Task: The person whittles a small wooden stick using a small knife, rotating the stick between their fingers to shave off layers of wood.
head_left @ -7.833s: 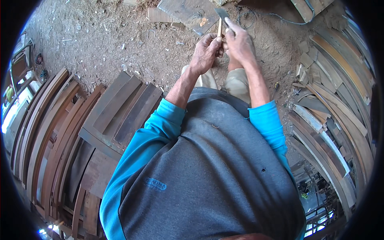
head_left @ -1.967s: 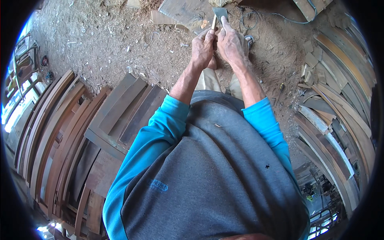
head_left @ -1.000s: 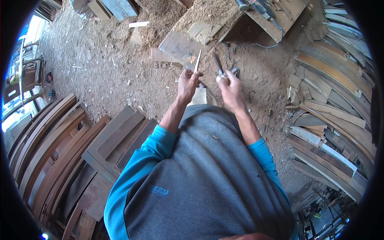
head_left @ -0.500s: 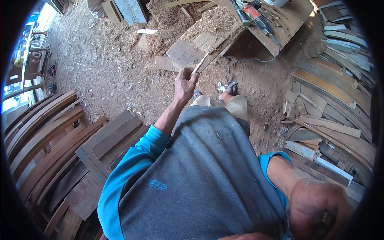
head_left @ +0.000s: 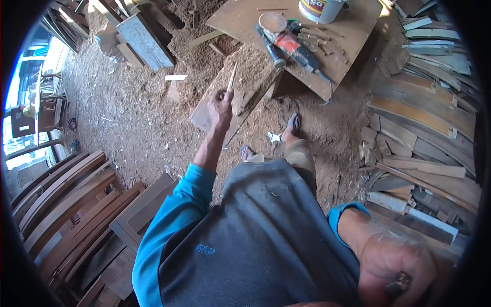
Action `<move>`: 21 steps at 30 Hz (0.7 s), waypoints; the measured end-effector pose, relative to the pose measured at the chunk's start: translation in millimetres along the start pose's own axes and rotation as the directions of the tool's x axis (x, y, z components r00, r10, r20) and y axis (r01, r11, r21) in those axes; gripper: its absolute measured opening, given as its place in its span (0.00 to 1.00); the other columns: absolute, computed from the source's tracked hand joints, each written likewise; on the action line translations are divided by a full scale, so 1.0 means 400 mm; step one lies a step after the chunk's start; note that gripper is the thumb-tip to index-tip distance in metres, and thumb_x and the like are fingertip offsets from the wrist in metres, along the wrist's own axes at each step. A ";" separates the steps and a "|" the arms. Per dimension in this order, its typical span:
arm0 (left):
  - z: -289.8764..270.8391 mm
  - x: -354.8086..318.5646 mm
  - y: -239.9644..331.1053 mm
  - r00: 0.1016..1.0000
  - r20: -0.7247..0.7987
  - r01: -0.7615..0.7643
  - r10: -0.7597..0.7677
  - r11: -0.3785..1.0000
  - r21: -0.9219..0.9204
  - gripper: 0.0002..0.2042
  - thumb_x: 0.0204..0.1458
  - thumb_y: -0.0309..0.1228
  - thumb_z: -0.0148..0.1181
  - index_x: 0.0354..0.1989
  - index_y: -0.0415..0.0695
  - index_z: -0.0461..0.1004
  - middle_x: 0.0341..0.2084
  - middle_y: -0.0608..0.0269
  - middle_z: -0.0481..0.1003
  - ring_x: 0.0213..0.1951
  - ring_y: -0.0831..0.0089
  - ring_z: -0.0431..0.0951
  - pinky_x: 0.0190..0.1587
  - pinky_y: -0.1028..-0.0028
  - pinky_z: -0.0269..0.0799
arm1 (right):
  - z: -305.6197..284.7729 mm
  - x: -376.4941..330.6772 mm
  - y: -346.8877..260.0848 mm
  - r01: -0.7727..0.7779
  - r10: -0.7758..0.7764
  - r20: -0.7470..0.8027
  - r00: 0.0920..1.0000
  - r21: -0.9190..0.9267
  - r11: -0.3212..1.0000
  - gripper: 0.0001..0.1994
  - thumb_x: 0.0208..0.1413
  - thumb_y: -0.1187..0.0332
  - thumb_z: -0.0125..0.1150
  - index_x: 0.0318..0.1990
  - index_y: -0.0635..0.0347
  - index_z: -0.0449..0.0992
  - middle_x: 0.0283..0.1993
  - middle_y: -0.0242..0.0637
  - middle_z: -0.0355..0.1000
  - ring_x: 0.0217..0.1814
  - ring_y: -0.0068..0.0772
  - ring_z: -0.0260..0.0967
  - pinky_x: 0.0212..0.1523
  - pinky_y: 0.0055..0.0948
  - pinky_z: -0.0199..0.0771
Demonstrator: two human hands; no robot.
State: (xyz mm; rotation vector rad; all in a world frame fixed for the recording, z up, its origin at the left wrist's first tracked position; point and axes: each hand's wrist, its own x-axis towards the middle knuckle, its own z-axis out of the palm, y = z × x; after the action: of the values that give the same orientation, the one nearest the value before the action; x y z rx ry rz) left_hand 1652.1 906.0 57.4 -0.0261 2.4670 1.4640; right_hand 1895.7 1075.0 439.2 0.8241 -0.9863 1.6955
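Note:
My left hand (head_left: 221,106) is stretched forward and shut on a thin pale wooden stick (head_left: 231,78) that points up and away, above a flat board (head_left: 204,115) lying on the sawdust floor. My right hand (head_left: 391,263) is drawn back close to the camera at the lower right, its fingers closed around a small dark object (head_left: 399,284) that I cannot identify. My sandalled foot (head_left: 292,125) stands just right of the board.
A low wooden table (head_left: 353,41) ahead carries an angle grinder (head_left: 291,46), a round disc and a white bucket (head_left: 319,7). Curved wooden slats are stacked at the left (head_left: 66,204) and planks at the right (head_left: 419,133). Offcut blocks (head_left: 146,43) lie further off.
My hands were together on the stick; they have parted. The right hand pulled back to the lower right, the left stays forward with the stick. The view rose and shows the table.

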 end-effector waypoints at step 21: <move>0.407 0.535 0.540 0.803 0.168 -0.595 0.571 0.776 0.208 0.18 0.63 0.42 0.63 0.50 0.40 0.82 0.42 0.50 0.83 0.42 0.60 0.84 0.50 0.65 0.77 | -0.948 -1.085 -0.430 -0.422 0.363 -0.925 0.112 -0.375 -0.825 0.17 0.66 0.60 0.53 0.44 0.69 0.72 0.30 0.52 0.73 0.34 0.52 0.77 0.33 0.47 0.73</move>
State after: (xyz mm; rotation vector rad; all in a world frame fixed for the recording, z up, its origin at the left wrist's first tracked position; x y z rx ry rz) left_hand 1449.2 1178.3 117.9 0.9248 2.6857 1.2799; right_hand 2159.3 1273.5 -63.4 -1.7147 -2.6885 0.8565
